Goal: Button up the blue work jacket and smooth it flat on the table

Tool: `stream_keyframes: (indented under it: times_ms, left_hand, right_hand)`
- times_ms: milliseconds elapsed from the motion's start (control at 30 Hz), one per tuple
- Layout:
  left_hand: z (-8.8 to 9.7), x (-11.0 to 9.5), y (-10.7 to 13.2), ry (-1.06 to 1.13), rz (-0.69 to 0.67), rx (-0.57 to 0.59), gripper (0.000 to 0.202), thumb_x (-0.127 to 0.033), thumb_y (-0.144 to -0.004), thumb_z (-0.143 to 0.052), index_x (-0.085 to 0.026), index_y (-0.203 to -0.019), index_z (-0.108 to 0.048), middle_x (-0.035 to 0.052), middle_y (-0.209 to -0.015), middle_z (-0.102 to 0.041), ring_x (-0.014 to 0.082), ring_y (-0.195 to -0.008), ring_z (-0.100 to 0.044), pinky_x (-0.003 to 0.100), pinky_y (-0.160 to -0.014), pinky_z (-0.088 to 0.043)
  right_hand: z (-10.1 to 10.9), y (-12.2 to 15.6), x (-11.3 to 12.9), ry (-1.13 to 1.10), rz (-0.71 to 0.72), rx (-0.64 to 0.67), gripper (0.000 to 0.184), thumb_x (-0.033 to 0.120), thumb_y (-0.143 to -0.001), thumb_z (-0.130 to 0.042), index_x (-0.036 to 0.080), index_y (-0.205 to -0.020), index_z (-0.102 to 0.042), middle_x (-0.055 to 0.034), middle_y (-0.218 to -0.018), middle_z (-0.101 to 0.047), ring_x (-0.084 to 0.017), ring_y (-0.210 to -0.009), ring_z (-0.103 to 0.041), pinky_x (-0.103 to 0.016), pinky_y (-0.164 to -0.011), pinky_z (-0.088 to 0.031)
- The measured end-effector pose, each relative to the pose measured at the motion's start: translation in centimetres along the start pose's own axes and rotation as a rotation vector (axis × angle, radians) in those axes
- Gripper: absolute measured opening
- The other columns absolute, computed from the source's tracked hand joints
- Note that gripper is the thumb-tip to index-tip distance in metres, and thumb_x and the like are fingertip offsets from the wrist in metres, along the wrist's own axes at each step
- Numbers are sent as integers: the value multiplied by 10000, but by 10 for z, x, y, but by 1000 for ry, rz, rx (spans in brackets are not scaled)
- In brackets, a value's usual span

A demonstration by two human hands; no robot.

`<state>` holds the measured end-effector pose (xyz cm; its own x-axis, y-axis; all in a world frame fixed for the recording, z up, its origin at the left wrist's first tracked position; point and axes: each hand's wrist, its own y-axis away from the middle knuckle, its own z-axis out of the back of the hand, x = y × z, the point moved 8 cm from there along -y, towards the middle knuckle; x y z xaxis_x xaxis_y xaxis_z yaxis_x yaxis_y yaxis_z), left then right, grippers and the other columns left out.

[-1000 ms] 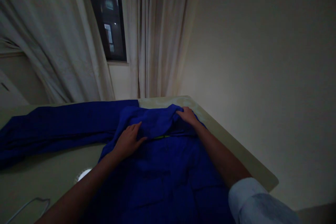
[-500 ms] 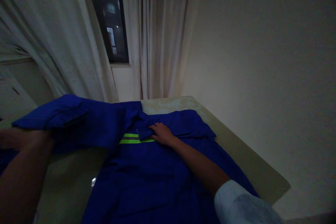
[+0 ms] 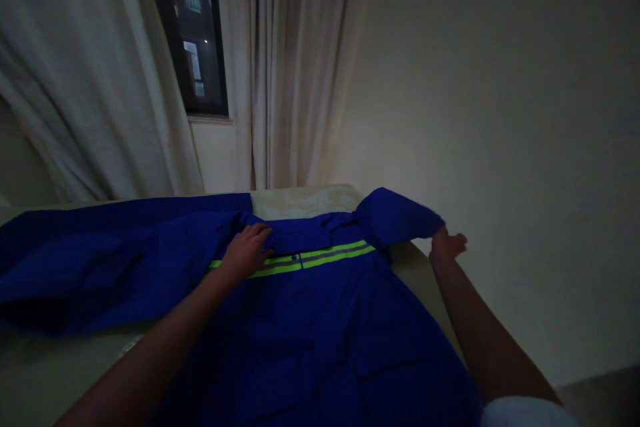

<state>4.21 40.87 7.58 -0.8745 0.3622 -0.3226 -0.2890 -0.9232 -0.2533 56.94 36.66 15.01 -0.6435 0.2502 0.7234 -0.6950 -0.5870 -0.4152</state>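
One blue jacket point(image 3: 320, 333) under left hand point(image 3: 245, 252), sleeve point(image 3: 395, 219) at right hand point(image 3: 447, 245).

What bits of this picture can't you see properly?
All in the head view:
- Right hand: it is motion-blurred, so I cannot tell whether it holds the raised sleeve.
- Blue jacket: its lower part is cut off by the bottom edge.
- Spread sleeve: its end runs past the left edge.
- Window: the lights outside are too small and dark to identify.

Dim, grainy room (dark, stretched edges)
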Motion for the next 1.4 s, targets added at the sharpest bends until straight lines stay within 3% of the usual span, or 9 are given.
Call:
stream_keyframes:
  times_ms: [200,333,467,633,800,967,1100,1300,1400]
  left_hand:
    - [-32,-5,-46,110,136,41,169,-253,-885,-587,-169,-880,-734,203,-990,-730,416,-1060,-696,620,-955,-492]
    - [-2,7,-83,322,209,-76,441,-387,-1031,-382,-172,-1351,-596,181,-1071,-754,305,-1049,-726,492,-926,-550]
    - [19,8,-82,792,121,-239,777,-437,-994,-484,-219,-1643,-115,208,-1473,-599,234,-1196,-690,382,-933,-574]
    - [-39,-7,-17,487,20,64,508,-466,-946,-531,-166,-1343,-635,171,-1170,-776,332,-1075,-745,500,-978,-558]
    - [-88,-14,30,15,-117,135,622,-529,-1001,-453,-233,-1547,-498,147,-1672,-363,342,-1549,-338,591,-1260,-228]
    - [-79,-27,22,-89,-126,168,601,-438,-1026,-423,-166,-1560,-468,177,-1664,-377,356,-1539,-352,570,-1242,-270]
    - [-74,-68,50,-60,-162,186,466,-243,-1023,-352,-159,-1378,-641,185,-1441,-641,307,-1305,-621,453,-1083,-470]
    - [-85,-101,117,-16,-289,130,558,-393,-1068,-339,-155,-1565,-427,147,-1648,-425,285,-1501,-420,507,-1248,-289]
    - [-79,-107,121,-34,-278,138,473,-312,-1065,-345,-135,-1457,-542,165,-1572,-516,300,-1430,-487,490,-1199,-350]
  right_hand:
    - [-114,77,3,-68,54,466,553,624,-946,-523,195,-1278,-628,-109,-997,-757,-258,-877,-739,-385,-855,-575]
    - [-218,131,76,-297,106,840,937,624,-745,-815,185,-1500,-475,-112,-1064,-754,-282,-1007,-723,-429,-964,-539]
    - [-257,135,145,-715,55,831,925,620,-888,-659,274,-1624,-219,-142,-1455,-573,-232,-1263,-619,-416,-1031,-509]
    - [-234,160,149,-430,305,710,638,526,-881,-702,202,-1401,-522,-154,-1355,-596,-251,-1142,-640,-419,-1030,-495]
    - [-190,244,120,50,709,975,679,577,-796,-794,191,-1319,-597,-145,-1207,-663,-320,-1140,-635,-456,-1000,-486]
    - [-118,269,109,144,797,876,437,299,-945,-627,200,-1367,-568,-150,-1344,-609,-299,-1249,-569,-437,-1072,-441]
    - [-75,317,95,136,839,1048,557,548,-871,-726,272,-1329,-570,-96,-1221,-653,-298,-1096,-645,-399,-909,-520]
    - [-47,334,65,95,638,1083,524,174,-845,-635,240,-1346,-493,-29,-1006,-724,-212,-894,-710,-289,-774,-501]
    - [-42,333,66,117,649,1050,389,195,-856,-648,234,-1231,-549,-14,-952,-737,-199,-862,-715,-268,-754,-489]
